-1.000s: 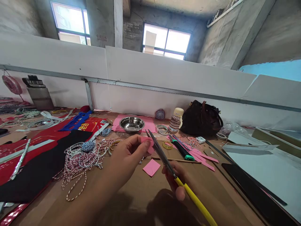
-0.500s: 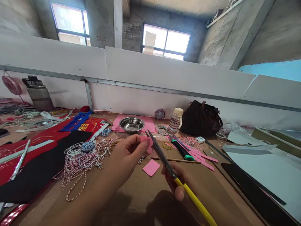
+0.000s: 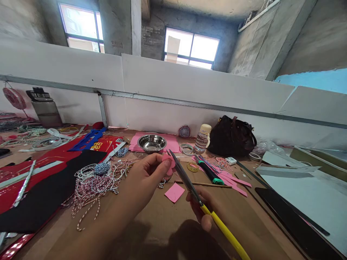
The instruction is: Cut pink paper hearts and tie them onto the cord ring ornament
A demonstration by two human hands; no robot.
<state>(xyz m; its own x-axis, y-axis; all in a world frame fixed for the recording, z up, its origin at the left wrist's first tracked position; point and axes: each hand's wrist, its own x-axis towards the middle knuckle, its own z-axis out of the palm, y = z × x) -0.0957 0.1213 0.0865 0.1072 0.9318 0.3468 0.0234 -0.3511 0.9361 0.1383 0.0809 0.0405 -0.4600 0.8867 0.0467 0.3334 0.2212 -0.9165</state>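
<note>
Pink paper cutout [image 3: 171,167] with rounded lobes is pinched between the thumb and fingers of the left hand [image 3: 146,177], held up above the work surface. The right hand [image 3: 200,208] is curled around yellow-handled scissors [image 3: 187,178], its thumb at the handle; the blades point up and away, their tips slightly parted at the cutout's edge, though whether they touch it cannot be told. Below, a pink paper square [image 3: 174,193] bearing a faint drawn curve lies on brown cardboard [image 3: 154,227]. Farther back are a thin wooden stick [image 3: 211,185], a black-and-green utility knife [image 3: 210,172] and pink paper strips [image 3: 238,187]. A steel bowl [image 3: 152,143] sits on pink sheets [image 3: 132,146], with a cream-lidded bottle [image 3: 202,140] and a black handbag [image 3: 230,139] to its right. Tangled red-and-white cord [image 3: 93,186] is heaped at the left, beside a black sheet [image 3: 38,202]. White panels [image 3: 195,81] with a grey metal rail [image 3: 168,100] back the table; above them, bright windows [image 3: 204,45] open in bare concrete walls [image 3: 115,21].
</note>
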